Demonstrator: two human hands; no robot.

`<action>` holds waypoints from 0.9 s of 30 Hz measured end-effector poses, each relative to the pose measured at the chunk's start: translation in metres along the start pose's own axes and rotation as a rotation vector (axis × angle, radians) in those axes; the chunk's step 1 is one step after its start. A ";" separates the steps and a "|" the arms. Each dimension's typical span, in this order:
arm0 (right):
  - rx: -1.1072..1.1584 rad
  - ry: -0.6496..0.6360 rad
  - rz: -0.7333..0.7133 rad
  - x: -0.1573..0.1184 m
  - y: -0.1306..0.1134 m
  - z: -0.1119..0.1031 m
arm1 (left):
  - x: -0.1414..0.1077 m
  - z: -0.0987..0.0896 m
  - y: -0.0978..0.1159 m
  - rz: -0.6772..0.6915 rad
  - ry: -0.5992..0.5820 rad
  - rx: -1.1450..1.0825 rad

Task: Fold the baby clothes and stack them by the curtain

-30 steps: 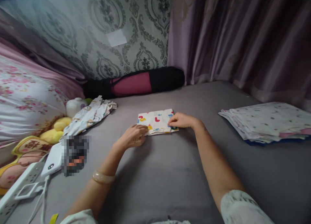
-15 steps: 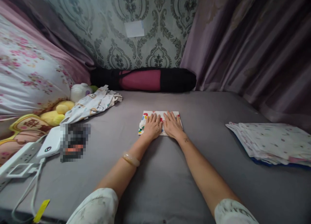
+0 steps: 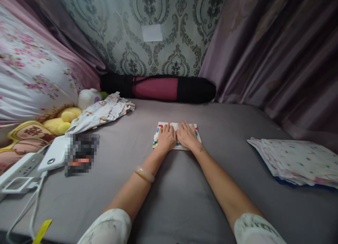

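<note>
A small folded cloth [image 3: 155, 140], white with colourful spots, lies flat on the grey sheet [image 3: 169, 201] in the middle of the bed. My left hand [image 3: 167, 138] rests palm down on its left half, fingers stretched out. Beside it, my right hand [image 3: 187, 135] lies flat on the right half, its fingers also extended. The two hands nearly touch at the thumbs and hide much of the cloth's centre. Neither hand grasps anything.
A stack of folded patterned cloths [image 3: 298, 161] lies at the right. To the left are a crumpled patterned garment [image 3: 102, 113], plush toys [image 3: 60, 124], a white power bank [image 3: 55, 154] and a power strip [image 3: 22, 168] with cables. A long black-and-red bag [image 3: 155, 88] lies along the wall.
The view has shifted slightly. My right hand has slid a little inward on the cloth, uncovering more of its right edge. Both hands stay flat on it.
</note>
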State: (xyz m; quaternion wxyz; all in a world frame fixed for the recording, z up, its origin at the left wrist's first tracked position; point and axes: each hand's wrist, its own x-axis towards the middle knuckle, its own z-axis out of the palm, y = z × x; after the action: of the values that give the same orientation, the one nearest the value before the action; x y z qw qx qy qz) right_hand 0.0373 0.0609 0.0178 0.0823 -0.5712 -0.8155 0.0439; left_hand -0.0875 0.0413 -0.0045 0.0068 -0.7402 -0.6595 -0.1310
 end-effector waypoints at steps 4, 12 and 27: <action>0.037 0.009 -0.050 0.009 -0.011 0.011 | 0.001 0.000 -0.006 -0.082 -0.035 0.016; 0.073 -0.047 -0.029 0.013 -0.009 0.022 | 0.002 -0.002 -0.010 -0.089 -0.049 0.003; 0.009 -0.033 0.029 -0.007 0.010 0.013 | 0.009 0.000 -0.011 0.043 -0.077 0.021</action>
State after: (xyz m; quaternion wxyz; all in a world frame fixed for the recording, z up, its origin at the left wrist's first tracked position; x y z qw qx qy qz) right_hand 0.0468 0.0582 0.0031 0.0705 -0.5820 -0.8080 0.0583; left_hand -0.0974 0.0513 -0.0043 -0.0080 -0.7586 -0.6444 -0.0957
